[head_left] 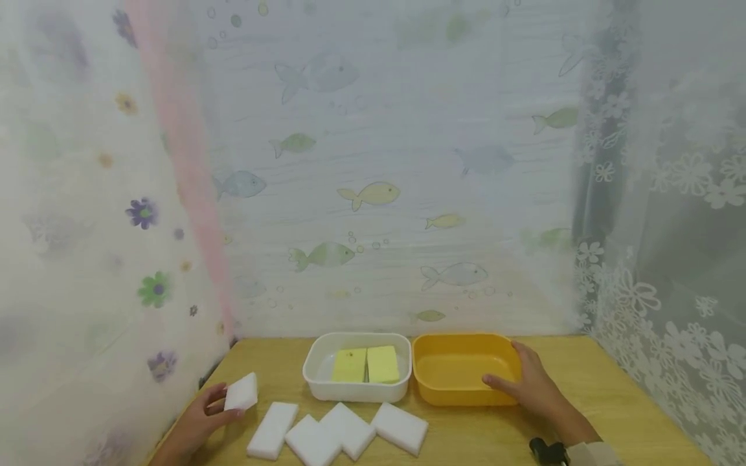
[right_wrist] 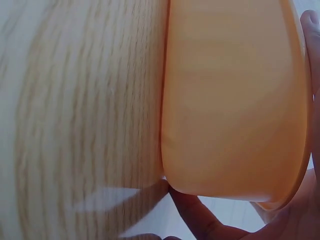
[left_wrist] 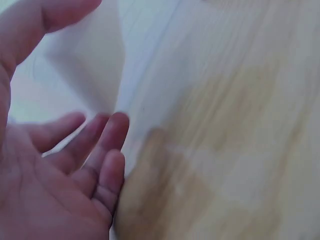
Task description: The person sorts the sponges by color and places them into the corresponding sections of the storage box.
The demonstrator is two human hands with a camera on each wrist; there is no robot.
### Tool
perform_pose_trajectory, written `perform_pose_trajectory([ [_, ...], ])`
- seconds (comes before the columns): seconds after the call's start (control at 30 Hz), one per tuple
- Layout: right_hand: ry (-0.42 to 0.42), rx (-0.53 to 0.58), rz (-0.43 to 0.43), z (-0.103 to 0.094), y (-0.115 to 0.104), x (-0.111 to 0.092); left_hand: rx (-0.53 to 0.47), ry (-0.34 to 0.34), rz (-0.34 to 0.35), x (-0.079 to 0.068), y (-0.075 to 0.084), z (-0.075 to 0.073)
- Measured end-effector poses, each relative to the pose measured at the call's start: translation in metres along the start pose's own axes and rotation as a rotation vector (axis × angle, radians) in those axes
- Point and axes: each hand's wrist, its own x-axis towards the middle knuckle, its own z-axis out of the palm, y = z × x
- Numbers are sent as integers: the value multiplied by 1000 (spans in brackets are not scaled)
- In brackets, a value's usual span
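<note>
White and foam-like in look — so logged the block (head_left: 241, 392) pinched between thumb and fingers of the left hand (head_left: 203, 413), over the left side of the table (head_left: 583, 369). Took as the governing relation, by judgement, the line rightward from that hand: placed the white tray (head_left: 355, 393) nearer, the orange tray (head_left: 449, 395) beyond and just beside, both with long axes running left to right. Rated the left hand closer to the white tray. Found the right hand (head_left: 536, 382) clamped round the right end of the orange tray, thumb at the near wall, fingers toward the back corner.

Could not read the block's long axis — seen foreshortened, with a broad face tilted. Could not settle contact or gap between block and table. Noted flat faces, straight edges, plain colour; in the left wrist view, only a pale blur beyond the thumb. Guessed light and easily squeezed, from looks alone.

Counted four more white slabs (head_left: 348, 428) lying flat in front, at differing angles, the middle two overlapping in view. Saw two yellow blocks (head_left: 383, 364) side by side within the white tray.
</note>
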Motion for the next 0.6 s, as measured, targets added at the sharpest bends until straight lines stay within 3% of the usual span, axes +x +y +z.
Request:
perform_pose_trajectory([
  [0.2,-8,-17,12,-1,-2,-2,-48,41,39,4,21,12],
  [0.43,-9,-25,22,0,-1,1,-77,25,148,10,67,34],
  [0.6,5,-32,14,0,0,1,11,44,233,15,92,48],
])
